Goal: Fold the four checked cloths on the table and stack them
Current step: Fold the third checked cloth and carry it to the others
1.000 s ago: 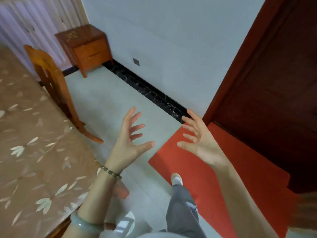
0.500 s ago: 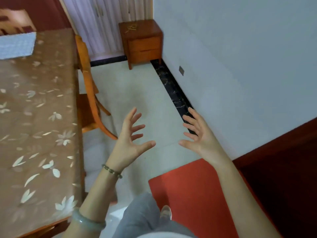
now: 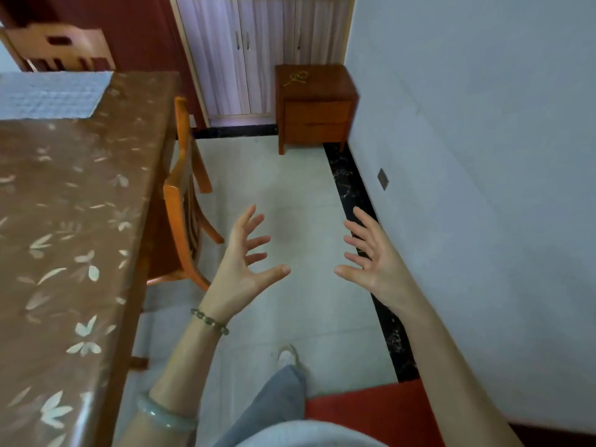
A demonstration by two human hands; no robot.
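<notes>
A pale blue checked cloth lies flat at the far end of the brown flower-patterned table, partly cut off by the left edge of the view. No other cloth is visible. My left hand and my right hand are raised over the floor, palms facing each other, fingers spread. Both hold nothing and are well to the right of the table, far from the cloth.
An orange wooden chair is tucked at the table's right side. A second chair stands behind the table's far end. A wooden bedside cabinet sits in the corner by the white wall. A red mat lies near my feet.
The view has swung left from the red door towards the table, bringing the checked cloth and the far cupboard into sight. My hands keep the same spread, empty pose.
</notes>
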